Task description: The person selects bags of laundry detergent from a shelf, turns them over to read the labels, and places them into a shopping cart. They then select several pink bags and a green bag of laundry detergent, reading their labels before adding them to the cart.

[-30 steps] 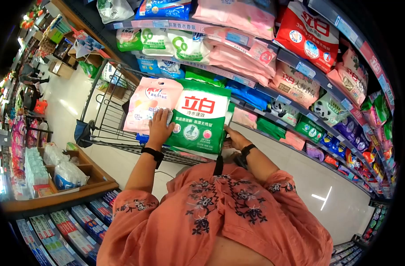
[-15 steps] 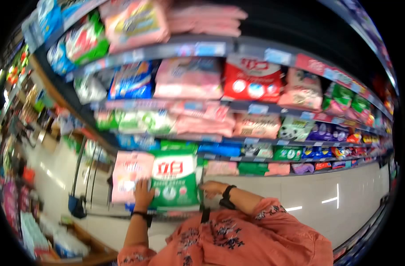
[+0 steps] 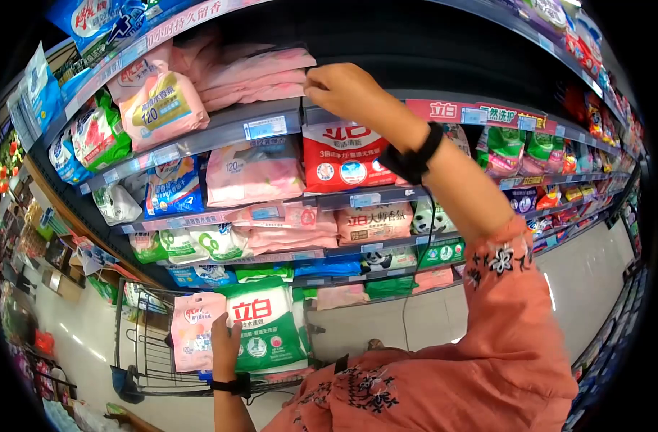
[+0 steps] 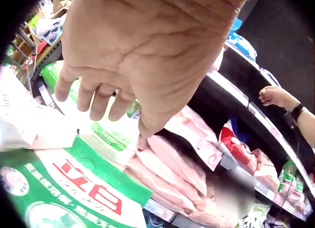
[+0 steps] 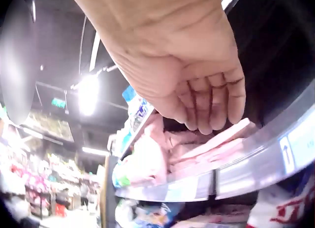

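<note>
In the head view my left hand (image 3: 226, 344) rests at the border between a pink detergent bag (image 3: 191, 327) and a green and white detergent bag (image 3: 268, 342) on the shopping cart. Its fingers hang loosely bent in the left wrist view, with the green and white bag (image 4: 88, 188) below. My right hand (image 3: 343, 90) is raised to an upper shelf, fingertips right at the end of a stack of flat pink bags (image 3: 260, 79). Seen from the right wrist, its fingers are loosely curled, with nothing visible in them, just above the pink stack (image 5: 211, 151).
A plump pink bag (image 3: 163, 108) stands left of the stack. Shelf edges with price tags (image 3: 266, 127) run across, with a red detergent bag (image 3: 343, 160) below my right hand. The cart's wire side (image 3: 145, 353) is at lower left. A thin cable (image 3: 414, 277) hangs from the right wrist.
My right hand has left the side of the green and white bag and risen to the upper shelf's pink stack. The left hand stays by the cart's bags. The head view has tilted up.
</note>
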{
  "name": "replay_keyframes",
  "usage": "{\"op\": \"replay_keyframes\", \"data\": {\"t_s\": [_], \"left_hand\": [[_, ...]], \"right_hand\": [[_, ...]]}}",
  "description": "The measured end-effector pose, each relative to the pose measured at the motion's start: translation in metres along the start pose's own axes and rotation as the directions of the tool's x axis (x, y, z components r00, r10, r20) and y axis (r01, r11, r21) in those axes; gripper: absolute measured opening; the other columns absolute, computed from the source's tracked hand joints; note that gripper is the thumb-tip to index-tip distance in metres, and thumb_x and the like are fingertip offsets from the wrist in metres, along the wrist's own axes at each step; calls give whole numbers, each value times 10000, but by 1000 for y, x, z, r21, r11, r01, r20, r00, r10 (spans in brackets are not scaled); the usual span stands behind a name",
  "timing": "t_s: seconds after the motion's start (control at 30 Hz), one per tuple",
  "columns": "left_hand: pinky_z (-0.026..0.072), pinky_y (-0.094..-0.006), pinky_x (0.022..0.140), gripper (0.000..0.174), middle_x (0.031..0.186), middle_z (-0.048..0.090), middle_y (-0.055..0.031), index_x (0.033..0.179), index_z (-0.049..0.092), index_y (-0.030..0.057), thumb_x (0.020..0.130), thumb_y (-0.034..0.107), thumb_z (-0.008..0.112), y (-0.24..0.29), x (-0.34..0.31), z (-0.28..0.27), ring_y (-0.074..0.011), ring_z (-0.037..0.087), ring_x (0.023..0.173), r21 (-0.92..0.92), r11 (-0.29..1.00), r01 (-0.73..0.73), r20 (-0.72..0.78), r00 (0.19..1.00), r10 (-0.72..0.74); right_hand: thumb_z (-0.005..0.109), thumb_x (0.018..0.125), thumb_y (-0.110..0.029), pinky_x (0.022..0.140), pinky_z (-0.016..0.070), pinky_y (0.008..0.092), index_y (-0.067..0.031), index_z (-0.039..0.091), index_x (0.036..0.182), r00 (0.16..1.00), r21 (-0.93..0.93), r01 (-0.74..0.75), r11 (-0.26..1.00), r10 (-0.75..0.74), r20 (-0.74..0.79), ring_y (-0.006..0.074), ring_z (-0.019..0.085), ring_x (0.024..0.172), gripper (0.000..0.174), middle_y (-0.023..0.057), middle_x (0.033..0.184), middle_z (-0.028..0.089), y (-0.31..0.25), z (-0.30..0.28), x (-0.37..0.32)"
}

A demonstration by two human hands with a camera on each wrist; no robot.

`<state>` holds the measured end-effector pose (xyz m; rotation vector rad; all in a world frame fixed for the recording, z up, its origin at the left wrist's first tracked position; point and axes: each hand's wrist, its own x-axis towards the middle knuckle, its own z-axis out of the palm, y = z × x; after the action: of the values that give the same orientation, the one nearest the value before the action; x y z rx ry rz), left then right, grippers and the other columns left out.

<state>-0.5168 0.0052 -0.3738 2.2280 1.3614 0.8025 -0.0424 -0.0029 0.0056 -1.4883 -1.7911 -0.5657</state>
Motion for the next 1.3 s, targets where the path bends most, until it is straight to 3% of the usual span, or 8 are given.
{"op": "replay_keyframes", "data": {"t_s": [0.1,0.4,0.57,0.7,0.83,0.97,1.1,1.3], "left_hand": [[464,-466,995,437,1229,620,-257,1265,574,-54,930,209,672,43,2,3,-416,578,1155,-31,998,-49,-24,999,48],[457,-473,1000,455,1241,620,-263,1289,571,-40,935,222,683,86,-7,30,-426,579,1158,-13,998,-64,-89,994,62],[472,-466,974,419,1196,633,-262,1257,589,-44,925,194,687,108,-17,32,-417,588,1130,-43,999,-4,-99,995,0],[474,-466,964,422,1177,636,-259,1250,587,-51,923,194,690,111,-27,38,-413,592,1114,-57,998,-8,-131,991,1],[479,-461,955,418,1177,635,-253,1237,584,-57,921,194,694,103,-41,45,-411,592,1108,-40,999,9,-141,990,-14],[483,-457,944,400,1163,642,-246,1218,594,-54,918,191,695,89,-54,54,-404,601,1093,5,1000,24,-166,986,-23],[486,-456,936,381,1135,655,-241,1200,611,-49,917,191,694,93,-60,54,-401,614,1073,-40,994,104,-147,983,-109],[490,-471,936,375,1134,661,-250,1181,627,-45,912,208,693,94,-48,63,-416,621,1060,-33,998,55,-149,987,-59]], "right_hand": [[611,829,-157,733,544,484,-40,734,864,985,-273,123,954,-83,153,391,693,845,174,194,890,714,47,32,28],[634,834,-136,716,565,464,-76,776,934,867,-430,374,821,-145,477,328,729,872,183,144,923,749,61,51,66],[670,798,-142,626,536,439,-112,774,854,857,-505,494,708,-299,419,303,725,795,123,117,839,743,58,73,75],[683,793,-154,515,505,455,-139,798,845,880,-634,389,669,-65,471,277,731,740,127,88,824,756,37,87,82],[707,781,-199,429,476,517,-150,811,916,798,-752,315,578,268,540,307,732,723,177,73,881,770,18,101,92],[686,791,-174,493,498,522,-146,809,923,826,-684,273,677,199,527,303,733,736,182,80,881,766,51,119,100],[656,801,-177,631,528,448,-137,798,861,850,-591,492,639,-205,486,293,721,763,160,111,823,748,58,84,80],[639,817,-163,678,542,451,-113,794,879,860,-523,450,724,-195,471,302,724,811,174,127,870,751,67,75,85]]}}
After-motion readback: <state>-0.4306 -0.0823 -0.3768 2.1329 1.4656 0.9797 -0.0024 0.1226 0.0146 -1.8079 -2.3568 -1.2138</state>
